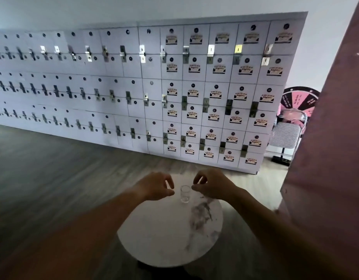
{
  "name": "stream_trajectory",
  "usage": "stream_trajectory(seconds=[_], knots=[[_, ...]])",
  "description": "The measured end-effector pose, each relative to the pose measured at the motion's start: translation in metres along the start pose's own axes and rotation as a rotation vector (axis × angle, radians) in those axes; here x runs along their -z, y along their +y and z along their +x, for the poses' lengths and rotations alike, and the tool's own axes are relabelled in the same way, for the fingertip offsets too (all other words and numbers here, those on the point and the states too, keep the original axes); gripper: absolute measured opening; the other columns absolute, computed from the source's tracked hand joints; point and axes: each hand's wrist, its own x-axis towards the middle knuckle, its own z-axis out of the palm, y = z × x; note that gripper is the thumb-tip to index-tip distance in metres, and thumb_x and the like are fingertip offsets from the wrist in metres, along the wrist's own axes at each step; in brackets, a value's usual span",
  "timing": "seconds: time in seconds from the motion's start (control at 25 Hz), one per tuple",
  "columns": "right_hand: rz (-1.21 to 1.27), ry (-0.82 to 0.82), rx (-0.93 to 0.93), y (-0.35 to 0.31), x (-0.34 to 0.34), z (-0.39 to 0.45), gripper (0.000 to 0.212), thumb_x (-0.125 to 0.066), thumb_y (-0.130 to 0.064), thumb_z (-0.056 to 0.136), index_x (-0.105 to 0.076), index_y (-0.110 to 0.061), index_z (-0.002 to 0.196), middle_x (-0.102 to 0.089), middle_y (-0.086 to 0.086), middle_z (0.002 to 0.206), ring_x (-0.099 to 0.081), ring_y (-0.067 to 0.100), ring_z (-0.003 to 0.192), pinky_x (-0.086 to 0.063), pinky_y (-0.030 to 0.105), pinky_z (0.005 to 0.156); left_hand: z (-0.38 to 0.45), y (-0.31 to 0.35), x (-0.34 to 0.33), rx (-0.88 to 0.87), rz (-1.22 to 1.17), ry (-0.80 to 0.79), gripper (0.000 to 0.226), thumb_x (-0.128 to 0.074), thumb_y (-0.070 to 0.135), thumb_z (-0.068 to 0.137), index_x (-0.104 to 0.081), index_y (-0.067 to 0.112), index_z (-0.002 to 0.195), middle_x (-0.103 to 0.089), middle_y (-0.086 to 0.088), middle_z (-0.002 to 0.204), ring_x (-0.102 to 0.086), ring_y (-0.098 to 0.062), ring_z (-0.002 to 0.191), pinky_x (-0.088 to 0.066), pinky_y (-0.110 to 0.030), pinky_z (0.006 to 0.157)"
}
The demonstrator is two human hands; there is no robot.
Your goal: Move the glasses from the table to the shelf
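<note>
One small clear glass (pixel 185 194) stands upright near the far edge of a round white marble table (pixel 164 235). My left hand (pixel 157 185) hovers just left of the glass, fingers curled and apart, holding nothing. My right hand (pixel 212 185) hovers just right of it, thumb and forefinger close to the rim; it does not appear to grip the glass. No shelf can be made out for certain.
A long wall of white lockers (pixel 154 87) stands behind the table. A pinkish panel (pixel 332 138) rises close on the right. Beyond it are a folding chair (pixel 285 134) and a pink-and-black prize wheel (pixel 299 102). Grey wood floor (pixel 43 178) spreads to the left.
</note>
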Motion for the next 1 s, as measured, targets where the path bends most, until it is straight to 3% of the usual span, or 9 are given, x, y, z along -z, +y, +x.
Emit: stream_trajectory(seconds=[0.16, 0.32, 0.6, 0.76, 1.0], knots=[[0.011, -0.018, -0.072, 0.028, -0.022, 0.048, 0.011, -0.074, -0.034, 0.083, -0.065, -0.026, 0.084, -0.067, -0.006, 0.086, -0.066, 0.007, 0.074, -0.056, 0.024, 0.07, 0.061, -0.031, -0.02, -0.012, -0.028, -0.059, 0.017, -0.074, 0.037, 0.081, -0.068, 0.031, 0.096, -0.074, 0.007, 0.092, -0.066, -0.007, 0.082, -0.048, -0.025, 0.075], [0.021, -0.049, -0.147, 0.056, -0.05, 0.105, 0.011, -0.073, -0.032, 0.084, -0.065, -0.025, 0.088, -0.064, -0.008, 0.086, -0.063, 0.005, 0.074, -0.046, 0.015, 0.062, 0.13, -0.07, -0.042, -0.02, -0.057, -0.13, 0.02, -0.073, 0.038, 0.081, -0.067, 0.031, 0.1, -0.075, 0.007, 0.096, -0.066, -0.008, 0.085, -0.05, -0.028, 0.08], [0.072, -0.105, -0.374, 0.115, -0.118, 0.203, 0.008, -0.07, -0.036, 0.078, -0.068, -0.033, 0.084, -0.066, -0.012, 0.083, -0.065, 0.011, 0.079, -0.054, 0.025, 0.071, 0.242, -0.149, -0.111, 0.027, -0.145, -0.325, 0.027, -0.072, 0.039, 0.081, -0.063, 0.032, 0.106, -0.074, 0.007, 0.097, -0.064, -0.009, 0.082, -0.043, -0.023, 0.069], [0.097, -0.166, -0.48, 0.153, -0.17, 0.231, 0.013, -0.066, -0.036, 0.08, -0.068, -0.032, 0.092, -0.067, -0.009, 0.089, -0.065, 0.01, 0.078, -0.055, 0.028, 0.071, 0.28, -0.182, -0.171, 0.068, -0.257, -0.397, 0.049, -0.072, 0.035, 0.08, -0.051, 0.033, 0.124, -0.073, 0.011, 0.095, -0.062, -0.011, 0.087, -0.043, -0.025, 0.073], [-0.014, -0.181, -0.521, 0.202, -0.226, 0.25, 0.034, -0.064, -0.032, 0.085, -0.063, -0.029, 0.119, -0.056, 0.005, 0.122, -0.054, 0.024, 0.112, -0.042, 0.034, 0.092, 0.323, -0.205, -0.248, 0.126, -0.34, -0.434, 0.071, -0.072, 0.032, 0.081, -0.035, 0.034, 0.142, -0.068, 0.001, 0.109, -0.062, -0.018, 0.085, -0.046, -0.027, 0.073]])
